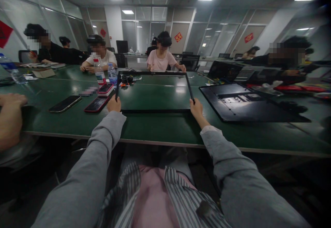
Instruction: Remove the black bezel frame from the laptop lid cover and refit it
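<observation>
A thin black rectangular frame (155, 111), open in the middle, is held between my two hands over the green table. My left hand (114, 104) is closed round its left side bar, low down. On the opposite bar, my right hand (197, 108) grips at about the same height. Through the frame the green tabletop shows. To the right lies a flat black panel (219, 107) with cut-outs or fittings on its face, apart from my right hand. Two phones lie left of my left hand: a red-edged phone (96, 104) and a dark phone (65, 103).
The green table (160, 128) spans my front. Bottles, a water bottle (112, 74) and a red-capped bottle (99, 71), stand behind the phones. A person's arm (11, 117) rests at the left edge. Across the table sits a person in pink (161, 59); black monitors (224, 71) stand at right.
</observation>
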`<state>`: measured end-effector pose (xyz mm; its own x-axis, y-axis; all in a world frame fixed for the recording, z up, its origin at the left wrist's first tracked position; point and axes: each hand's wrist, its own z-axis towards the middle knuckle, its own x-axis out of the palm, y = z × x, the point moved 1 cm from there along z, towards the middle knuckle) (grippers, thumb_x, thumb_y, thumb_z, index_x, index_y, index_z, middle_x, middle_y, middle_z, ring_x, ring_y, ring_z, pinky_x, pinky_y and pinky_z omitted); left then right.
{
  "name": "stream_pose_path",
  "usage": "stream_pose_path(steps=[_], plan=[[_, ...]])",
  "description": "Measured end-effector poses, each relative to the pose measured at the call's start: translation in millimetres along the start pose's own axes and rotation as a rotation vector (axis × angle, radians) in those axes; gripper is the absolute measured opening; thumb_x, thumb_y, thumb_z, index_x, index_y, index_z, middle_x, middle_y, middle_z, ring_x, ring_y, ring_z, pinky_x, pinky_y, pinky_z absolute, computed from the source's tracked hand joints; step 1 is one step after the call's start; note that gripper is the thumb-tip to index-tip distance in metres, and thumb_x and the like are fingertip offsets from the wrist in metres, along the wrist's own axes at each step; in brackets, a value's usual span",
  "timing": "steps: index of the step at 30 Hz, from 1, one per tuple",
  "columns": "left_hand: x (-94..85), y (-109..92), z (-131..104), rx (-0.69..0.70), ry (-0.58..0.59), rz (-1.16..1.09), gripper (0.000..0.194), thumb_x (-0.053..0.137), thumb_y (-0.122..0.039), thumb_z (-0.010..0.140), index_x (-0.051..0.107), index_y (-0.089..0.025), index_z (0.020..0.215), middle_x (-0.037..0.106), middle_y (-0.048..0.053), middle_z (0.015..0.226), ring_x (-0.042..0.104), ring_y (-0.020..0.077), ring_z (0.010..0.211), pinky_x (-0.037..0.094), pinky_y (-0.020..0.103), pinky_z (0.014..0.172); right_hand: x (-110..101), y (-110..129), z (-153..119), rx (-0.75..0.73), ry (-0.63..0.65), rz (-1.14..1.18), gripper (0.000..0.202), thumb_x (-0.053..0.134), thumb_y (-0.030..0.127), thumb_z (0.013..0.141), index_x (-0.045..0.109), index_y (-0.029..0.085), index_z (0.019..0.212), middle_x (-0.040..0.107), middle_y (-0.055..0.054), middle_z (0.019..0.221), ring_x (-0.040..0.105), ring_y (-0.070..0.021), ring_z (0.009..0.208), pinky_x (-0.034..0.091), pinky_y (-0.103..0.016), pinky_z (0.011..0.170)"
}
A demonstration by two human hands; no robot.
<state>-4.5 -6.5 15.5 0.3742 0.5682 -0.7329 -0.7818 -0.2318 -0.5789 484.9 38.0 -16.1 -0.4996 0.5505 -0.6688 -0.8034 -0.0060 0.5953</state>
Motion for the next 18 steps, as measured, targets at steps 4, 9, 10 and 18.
stream_pose_path(steps=[4, 9, 10, 18], plan=[[6.9, 7.8, 4.3, 0.008, 0.094, 0.131, 0.043, 0.049, -0.035, 0.099, 0.070, -0.018, 0.132, 0.068, 0.019, 0.128, 0.062, 0.0335, 0.121, 0.048, 0.040, 0.098, 7.1, -8.7, 4.9, 0.024, 0.061, -0.018, 0.042, 0.047, 0.033, 0.093, 0.068, 0.009, 0.121, 0.070, -0.021, 0.122, 0.065, -0.0320, 0.114, 0.047, -0.042, 0.101], [12.9, 12.0, 7.0, 0.037, 0.097, 0.178, 0.038, 0.056, -0.024, 0.092, 0.077, -0.027, 0.122, 0.067, 0.015, 0.131, 0.061, 0.0327, 0.122, 0.051, 0.041, 0.097, 10.7, -13.1, 9.5, 0.119, 0.093, 0.061, 0.044, 0.054, 0.025, 0.084, 0.068, 0.010, 0.123, 0.072, -0.017, 0.118, 0.066, -0.0288, 0.115, 0.048, -0.041, 0.105], [14.0, 12.4, 7.9, 0.057, 0.097, 0.172, 0.039, 0.055, -0.020, 0.091, 0.078, -0.028, 0.120, 0.067, 0.014, 0.130, 0.061, 0.0317, 0.120, 0.051, 0.041, 0.097, 11.0, -13.6, 10.2, 0.126, 0.097, 0.092, 0.045, 0.055, 0.024, 0.082, 0.068, 0.011, 0.124, 0.072, -0.016, 0.117, 0.066, -0.0281, 0.114, 0.048, -0.040, 0.105], [20.4, 13.9, 13.9, 0.153, 0.106, 0.090, 0.036, 0.058, -0.021, 0.088, 0.080, -0.024, 0.116, 0.075, 0.010, 0.116, 0.067, 0.0276, 0.106, 0.050, 0.037, 0.095, 16.7, -19.6, 16.8, 0.150, 0.054, 0.350, 0.048, 0.063, 0.021, 0.069, 0.067, 0.015, 0.116, 0.071, -0.012, 0.116, 0.064, -0.0267, 0.114, 0.050, -0.043, 0.104]])
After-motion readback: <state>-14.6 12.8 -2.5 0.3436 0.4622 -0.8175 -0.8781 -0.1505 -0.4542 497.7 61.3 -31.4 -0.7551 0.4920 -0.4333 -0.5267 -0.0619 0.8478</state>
